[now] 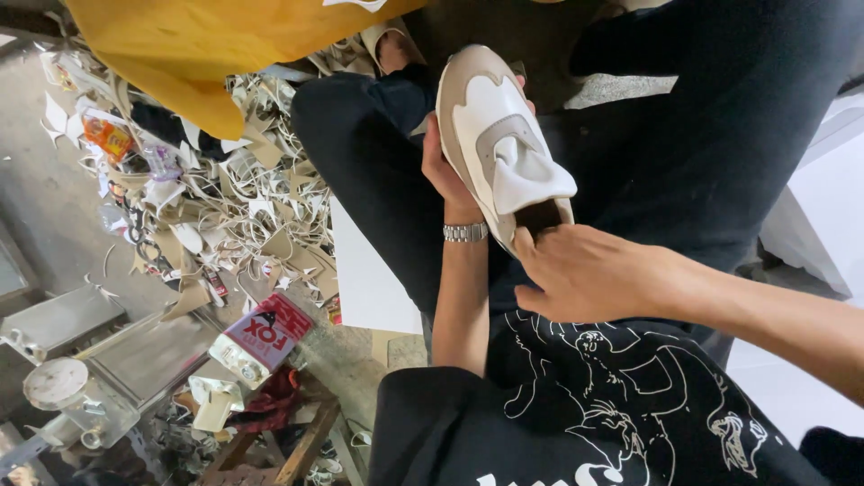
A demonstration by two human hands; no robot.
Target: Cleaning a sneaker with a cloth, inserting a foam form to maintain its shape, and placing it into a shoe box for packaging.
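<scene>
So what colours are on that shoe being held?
The shoe is white with beige panels at the toe and across the middle, seen in the head view.

Grey concrete floor [45, 207] at left carries heap of pale leather scraps [261, 193], curled strips and offcuts. Orange snack wrapper [108, 137] lies at heap's far edge. White sheet [369, 279] lies flat beside scraps. Red-and-white carton [263, 340] lies tilted nearer, just beside metal tray [144, 355]. Round glass jar [63, 389] near tray. Wooden stool [301, 445] stands at bottom, red cloth [270, 396] on it.
</scene>
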